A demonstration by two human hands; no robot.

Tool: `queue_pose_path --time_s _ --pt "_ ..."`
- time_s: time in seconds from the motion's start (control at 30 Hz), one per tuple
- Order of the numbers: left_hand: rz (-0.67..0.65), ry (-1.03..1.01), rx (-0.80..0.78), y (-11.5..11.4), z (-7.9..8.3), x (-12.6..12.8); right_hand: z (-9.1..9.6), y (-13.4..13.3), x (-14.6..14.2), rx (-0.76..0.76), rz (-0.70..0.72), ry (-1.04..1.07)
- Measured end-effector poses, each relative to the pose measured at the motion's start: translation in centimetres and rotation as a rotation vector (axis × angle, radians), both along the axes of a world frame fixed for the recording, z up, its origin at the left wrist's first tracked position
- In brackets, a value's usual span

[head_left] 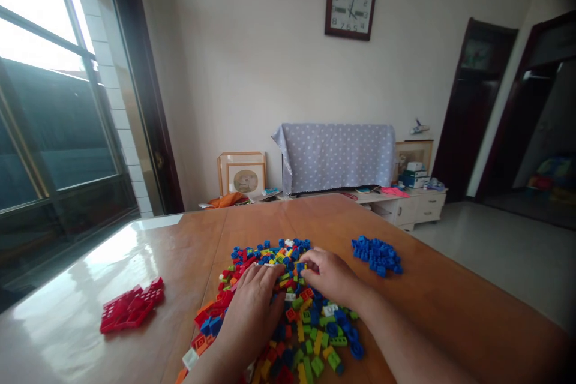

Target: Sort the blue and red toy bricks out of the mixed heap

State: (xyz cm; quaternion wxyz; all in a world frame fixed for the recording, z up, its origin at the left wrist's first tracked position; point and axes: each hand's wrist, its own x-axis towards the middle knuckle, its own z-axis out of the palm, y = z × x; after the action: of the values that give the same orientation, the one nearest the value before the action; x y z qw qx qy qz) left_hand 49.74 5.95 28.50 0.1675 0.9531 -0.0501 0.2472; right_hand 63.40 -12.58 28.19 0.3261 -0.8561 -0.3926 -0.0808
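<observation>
A mixed heap of toy building bricks (310, 331) in red, blue, green, yellow, orange and white spreads over the wooden table (193, 252). My left hand (254, 300) lies over the heap's left part, palm down with its fingers stretched out, hiding the bricks beneath. At the heap's upper right, my right hand (330, 276) has its thumb and fingers bent round a small blue brick (300, 267) at the fingertips. To the right sits a separate pile of blue bricks (377, 255). Red perforated pieces (132, 306) are grouped on the left.
The tabletop's far edge lies in front of a white low cabinet (420, 207). A dotted grey-blue cloth (337, 159) covers something wide on it. Framed pictures (245, 180) lean on the wall, below and left of a clock (350, 9). A window (54, 90) is at left.
</observation>
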Motion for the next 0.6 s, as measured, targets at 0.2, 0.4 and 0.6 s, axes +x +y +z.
queue_pose_path --time_s 0.2,0.4,0.6 --pt "0.001 -0.005 0.015 0.4 0.2 -0.1 -0.5 -4.5 5.4 -0.191 -0.336 0.079" --pt "-0.007 -0.030 0.010 0.5 0.5 -0.3 -1.3 -7.8 8.3 -0.238 -0.509 0.140" --pt "0.013 -0.030 0.022 0.8 0.3 -0.2 -1.7 -6.8 8.7 -0.169 -0.482 0.119"
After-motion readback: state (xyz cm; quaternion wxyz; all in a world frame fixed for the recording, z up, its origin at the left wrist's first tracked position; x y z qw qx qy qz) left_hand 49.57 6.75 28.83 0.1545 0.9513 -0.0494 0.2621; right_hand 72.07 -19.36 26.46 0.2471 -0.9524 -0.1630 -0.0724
